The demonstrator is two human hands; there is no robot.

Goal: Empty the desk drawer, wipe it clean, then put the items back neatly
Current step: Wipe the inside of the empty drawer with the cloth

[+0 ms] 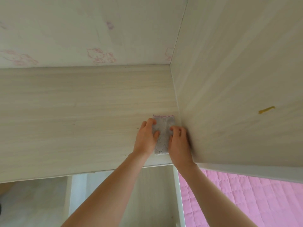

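Hands both on a small grey cloth (164,136) lying flat on the pale wood table (73,108), tucked in the corner right beside the side panel (229,95) at about 3 o'clock. Left hand (146,138) has its fingers curled down, pressing the cloth's left edge. Right hand (179,141) has its fingers bent too, pinching the cloth's right side. Pink quilt (246,202) down at 5 o'clock.

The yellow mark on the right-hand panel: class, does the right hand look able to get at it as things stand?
Probably yes. The right hand rests on the grey cloth by the corner where the desk top meets the side panel, and nothing lies between it and the yellow mark; it must first let go.
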